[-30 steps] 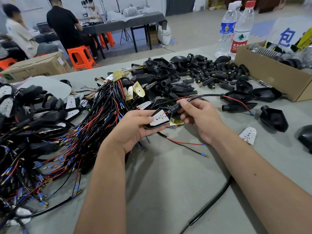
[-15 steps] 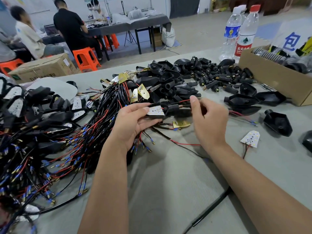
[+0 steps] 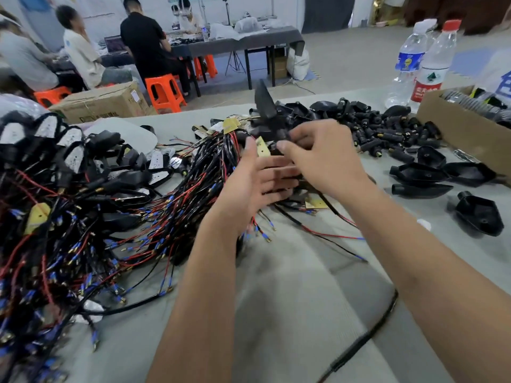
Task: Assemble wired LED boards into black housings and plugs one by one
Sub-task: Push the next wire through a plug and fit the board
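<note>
Bare grey table [image 3: 290, 313] lies open between the forearms, crossed only by a black cable [image 3: 367, 335]. A wire tangle [image 3: 83, 230] crowds the left; loose housings [image 3: 423, 175] and a cardboard box [image 3: 464, 134] block the right, plugs [image 3: 381, 128] the far side.

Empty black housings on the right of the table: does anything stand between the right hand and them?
Nothing visible does. The right hand is at the parts pile, and the empty black housings lie to its right on bare table. Only thin loose wires cross the cloth nearer the person.

An assembly workshop: wire bundles [image 3: 116, 217], black housings [image 3: 420, 174], workers at tables [image 3: 249, 40].
</note>
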{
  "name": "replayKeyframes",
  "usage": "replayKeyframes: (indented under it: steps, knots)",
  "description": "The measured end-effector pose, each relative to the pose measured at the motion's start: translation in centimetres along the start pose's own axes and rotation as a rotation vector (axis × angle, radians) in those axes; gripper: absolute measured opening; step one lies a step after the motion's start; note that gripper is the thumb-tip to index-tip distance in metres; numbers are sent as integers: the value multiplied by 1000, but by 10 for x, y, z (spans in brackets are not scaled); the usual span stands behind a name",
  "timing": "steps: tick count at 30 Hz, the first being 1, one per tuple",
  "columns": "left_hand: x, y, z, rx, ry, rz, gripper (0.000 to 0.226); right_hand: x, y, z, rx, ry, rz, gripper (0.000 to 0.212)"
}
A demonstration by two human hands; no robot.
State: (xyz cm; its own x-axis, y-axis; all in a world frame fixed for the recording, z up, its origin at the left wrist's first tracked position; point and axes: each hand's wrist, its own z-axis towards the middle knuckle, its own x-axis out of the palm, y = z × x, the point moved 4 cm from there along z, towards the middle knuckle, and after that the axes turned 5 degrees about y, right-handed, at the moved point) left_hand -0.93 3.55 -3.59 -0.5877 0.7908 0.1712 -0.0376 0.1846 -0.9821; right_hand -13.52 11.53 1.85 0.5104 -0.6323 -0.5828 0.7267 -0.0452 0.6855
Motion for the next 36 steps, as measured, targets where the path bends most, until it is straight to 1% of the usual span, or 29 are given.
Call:
replayKeyframes:
  steps: [1,3,5,6,7,9,11,13,14,15,17,18,19,20,22,24,26,27,29,30,32,34,36]
  knots:
    - [5,-4,-8,-39,58,23,84,2,13,7,30,12,134,15]
    - [2,-17,-27,-57,116,87,64,11,34,19,113,49,394,19]
    - [-17,-28,-50,-5,89,179,37,29,48,28,205,82,587,20]
    - [-33,-32,-64,15,50,219,29,43,56,31,238,92,617,22]
    - [-49,-36,-78,12,-13,267,27,58,63,33,263,97,591,26]
    - [-85,-44,-111,-27,-215,421,28,96,80,32,279,126,425,36]
    - [-118,-49,-142,-72,-422,613,26,137,100,25,258,189,312,39]
    - [-146,-55,-170,-76,-610,794,23,177,122,20,197,242,244,39]
    - [-158,-59,-183,-72,-698,883,21,196,133,18,163,235,216,38]
    - [-168,-62,-193,-63,-793,942,19,210,144,18,130,207,204,41]
    - [-186,-67,-213,-11,-1024,992,17,239,170,18,34,165,247,49]
    - [-193,-67,-221,11,-1135,1015,17,254,182,17,-29,192,261,47]
    - [-199,-66,-226,13,-1225,1044,16,268,193,16,-101,250,218,41]
    - [-203,-62,-228,-13,-1287,1073,16,284,200,14,-179,318,97,34]
    - [-211,-49,-228,-103,-1338,1083,16,308,208,9,-316,406,-151,28]
    - [-215,-36,-224,-144,-1330,1063,24,322,211,5,-401,422,-305,24]
    - [-215,-30,-219,-128,-1314,1077,27,328,215,3,-410,415,-391,16]
    - [-214,-30,-216,-111,-1317,1084,26,328,218,4,-399,427,-406,15]
    - [-208,-34,-208,-86,-1341,1055,21,325,220,6,-407,482,-397,17]
    - [-203,-38,-204,-58,-1350,1036,17,319,220,8,-407,516,-369,22]
    - [-189,-44,-192,38,-1353,1008,11,298,213,14,-356,572,-252,28]
    - [-171,-49,-179,146,-1359,997,12,268,199,22,-307,554,-125,28]
    - [-151,-52,-162,228,-1346,966,17,232,175,29,-259,462,-39,27]
